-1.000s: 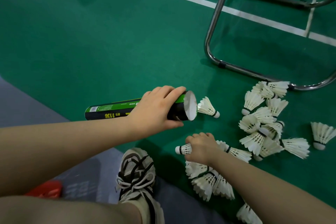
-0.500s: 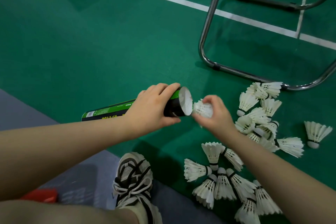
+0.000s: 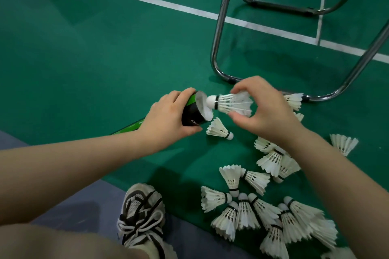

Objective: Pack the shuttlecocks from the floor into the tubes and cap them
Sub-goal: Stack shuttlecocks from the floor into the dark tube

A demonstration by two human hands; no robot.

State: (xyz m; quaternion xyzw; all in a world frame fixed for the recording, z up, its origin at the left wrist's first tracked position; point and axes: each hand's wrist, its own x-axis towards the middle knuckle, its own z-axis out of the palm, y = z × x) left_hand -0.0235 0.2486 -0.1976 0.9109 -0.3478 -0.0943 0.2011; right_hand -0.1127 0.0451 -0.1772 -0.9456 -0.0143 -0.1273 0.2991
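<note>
My left hand wraps around the black and green tube close to its open end, fingers curled over the top and thumb underneath. It holds the tube nearly level above the green floor, mouth toward the right. My right hand pinches 1 shuttlecock by its feather skirt, thumb below and fingers above. The white cork points left and sits right at the tube's rim; I cannot tell whether it touches. 1 loose shuttlecock lies on the floor just below the tube mouth, cork to the right. A scattered heap of more shuttlecocks lies at lower right, partly hidden by my right forearm. A chrome chair frame stands behind my hands. A laced shoe rests at the bottom, on the edge of a grey strip.
</note>
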